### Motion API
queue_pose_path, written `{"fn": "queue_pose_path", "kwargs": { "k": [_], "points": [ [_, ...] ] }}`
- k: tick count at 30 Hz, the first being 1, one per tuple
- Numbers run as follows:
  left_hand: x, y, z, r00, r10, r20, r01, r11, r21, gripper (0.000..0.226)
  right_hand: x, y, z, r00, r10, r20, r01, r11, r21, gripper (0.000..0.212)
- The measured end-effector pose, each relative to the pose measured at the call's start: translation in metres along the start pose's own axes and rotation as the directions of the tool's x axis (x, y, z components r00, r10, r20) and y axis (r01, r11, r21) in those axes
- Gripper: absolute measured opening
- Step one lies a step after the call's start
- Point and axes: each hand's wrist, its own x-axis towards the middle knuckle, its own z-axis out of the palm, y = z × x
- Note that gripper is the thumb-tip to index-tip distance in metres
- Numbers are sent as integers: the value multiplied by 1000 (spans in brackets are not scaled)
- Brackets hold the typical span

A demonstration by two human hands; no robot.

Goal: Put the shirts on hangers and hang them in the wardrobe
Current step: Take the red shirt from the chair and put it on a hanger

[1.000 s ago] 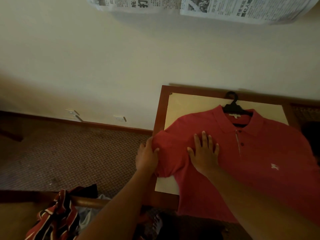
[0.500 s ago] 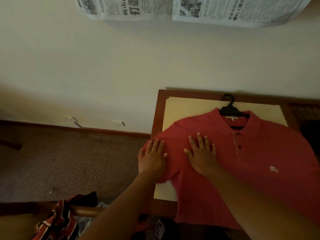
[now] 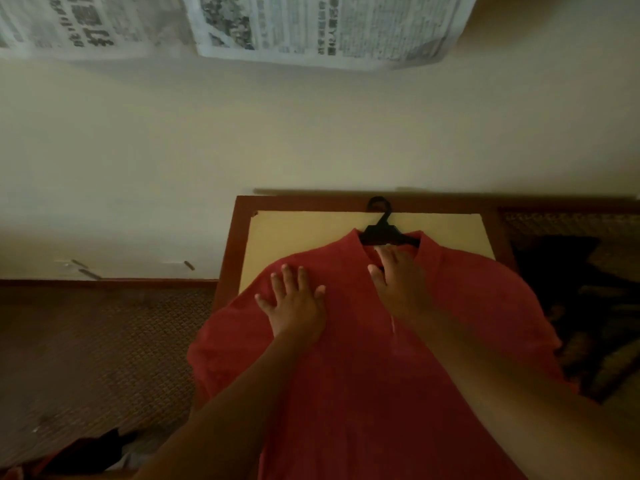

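While the red shirt (image 3: pixel 363 375) lies flat, left hand (image 3: pixel 294 306) and right hand (image 3: pixel 398 282) press it, fingers spread.

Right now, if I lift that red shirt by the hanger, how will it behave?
The red shirt would probably hang limp: its cloth already droops over the table edge. It seems light. The black hanger looks rigid, so the shoulders should keep shape.

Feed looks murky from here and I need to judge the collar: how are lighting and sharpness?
Head view: dim, warm light; motion blur softens the newspaper and both hands; the left hand lies flat on the red shirt, the right hand reaches the collar under the black hanger; wide-angle bending at the edges, lower corners nearly black.
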Motion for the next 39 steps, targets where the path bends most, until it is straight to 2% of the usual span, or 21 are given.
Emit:
{"fn": "queue_pose_path", "kwargs": {
  "k": [2,5,8,11,14,17,20,23,25,28,30,33,36,39],
  "points": [
    [8,33,4,995,89,-49,-88,996,29,64,22,22,-9,1000,13,25,-12,998,-66,49],
    [23,73,16,978,191,-79,-185,980,76,63,61,45,-21,995,-38,92,56,977,-207,55],
    [36,85,34,985,159,-68,-151,982,108,63,94,55,-28,956,-129,262,206,934,-290,67],
    [39,79,49,985,131,-114,-114,983,148,68,117,58,-31,879,-233,415,373,880,-295,66],
    [39,77,54,978,124,-170,-103,986,130,69,133,62,-42,832,-273,482,466,815,-344,62],
    [38,80,53,983,97,-153,-77,988,135,72,142,66,-55,837,-256,483,481,763,-431,57],
    [38,80,51,986,96,-140,-76,987,143,78,139,67,-56,858,-249,449,433,821,-373,52],
    [42,82,42,984,92,-153,-87,995,40,82,122,81,-54,931,-229,285,282,946,-159,49],
    [51,81,31,977,92,-193,-95,996,-6,76,110,94,-55,967,-100,235,119,991,-65,50],
    [75,81,13,980,87,-179,-85,996,20,56,95,108,-53,949,111,297,-107,994,-31,45],
    [87,83,1,982,108,-155,-94,991,98,49,89,111,-52,939,133,318,-156,987,47,33],
    [95,86,-10,981,149,-124,-129,980,154,40,85,107,-54,938,126,323,-159,984,78,29],
    [96,83,-17,985,159,-71,-151,982,111,37,83,101,-55,929,174,326,-201,978,48,18],
    [90,78,-25,981,195,0,-195,981,-9,35,79,95,-60,921,220,320,-252,966,61,10]
  ]
}}
